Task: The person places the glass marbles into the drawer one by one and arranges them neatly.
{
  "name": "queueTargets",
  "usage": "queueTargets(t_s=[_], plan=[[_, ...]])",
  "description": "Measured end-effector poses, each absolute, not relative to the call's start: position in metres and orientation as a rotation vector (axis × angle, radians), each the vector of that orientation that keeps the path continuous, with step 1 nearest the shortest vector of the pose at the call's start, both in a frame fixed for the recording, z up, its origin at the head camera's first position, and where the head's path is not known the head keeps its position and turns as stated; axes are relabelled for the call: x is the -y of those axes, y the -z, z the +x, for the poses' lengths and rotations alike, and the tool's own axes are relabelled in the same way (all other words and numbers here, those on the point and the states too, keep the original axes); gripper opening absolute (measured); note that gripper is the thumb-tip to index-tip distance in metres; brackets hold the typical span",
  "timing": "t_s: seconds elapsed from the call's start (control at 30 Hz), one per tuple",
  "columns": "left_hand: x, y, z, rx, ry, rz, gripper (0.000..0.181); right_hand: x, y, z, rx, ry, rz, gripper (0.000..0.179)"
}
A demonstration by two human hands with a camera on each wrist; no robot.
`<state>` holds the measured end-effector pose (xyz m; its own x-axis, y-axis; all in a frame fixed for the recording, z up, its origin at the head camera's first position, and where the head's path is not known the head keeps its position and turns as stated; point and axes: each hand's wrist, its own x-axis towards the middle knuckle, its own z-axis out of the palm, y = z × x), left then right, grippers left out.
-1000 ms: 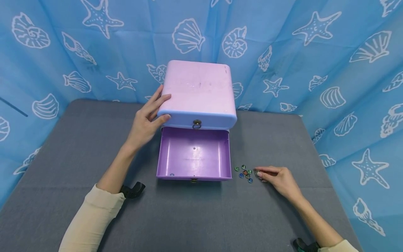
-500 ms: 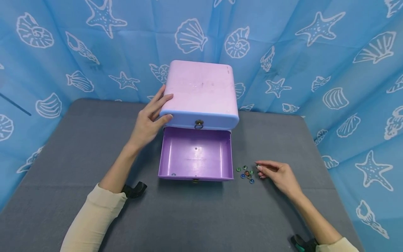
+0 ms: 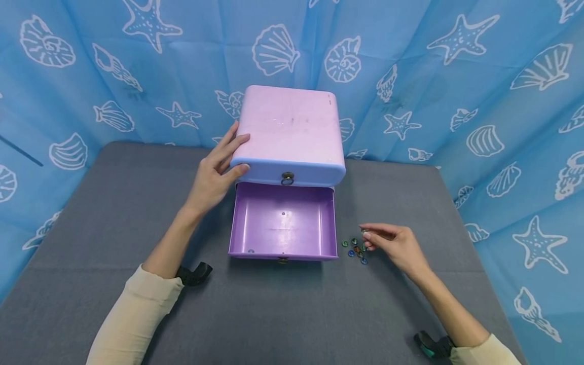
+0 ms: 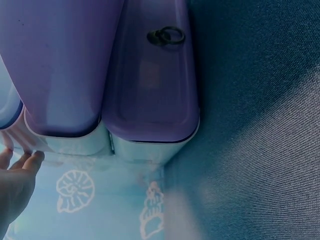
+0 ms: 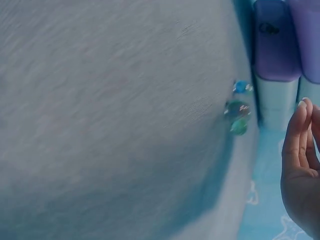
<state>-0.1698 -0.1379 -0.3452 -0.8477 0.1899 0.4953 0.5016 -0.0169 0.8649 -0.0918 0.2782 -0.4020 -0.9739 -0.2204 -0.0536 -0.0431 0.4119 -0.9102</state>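
A small chest of drawers with a pink top [image 3: 289,124] stands at the back of the table. Its blue upper drawer [image 3: 264,172] is closed; the purple drawer [image 3: 283,230] below is pulled out. One glass marble [image 3: 251,251] lies in its front left corner. My left hand [image 3: 212,177] rests on the chest's left front corner, thumb at the blue front and fingers fairly straight along the side. To the right of the drawer, several glass marbles [image 3: 351,253] lie grouped on the table. My right hand [image 3: 397,248] pinches a small marble, mostly hidden by its fingertips, just above them.
A grey cloth covers the table [image 3: 274,314]. Behind it hangs a blue curtain [image 3: 191,66] with white shells and starfish. In the left wrist view, another purple drawer front [image 4: 150,85] with a ring pull is closed beneath the pulled-out one.
My right hand has lifted a marble off the table and moved left and away from me, over the group. My left hand stays on the chest, and the drawer has not moved.
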Motion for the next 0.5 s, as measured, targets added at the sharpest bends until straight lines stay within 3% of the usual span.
queueTargets(t_s=[0.5], plan=[[0.141,0.357,-0.179,2.012,1.934,-0.740,0.053,-0.254,0.380,-0.098,-2.403,1.663,-0.300,0.031]])
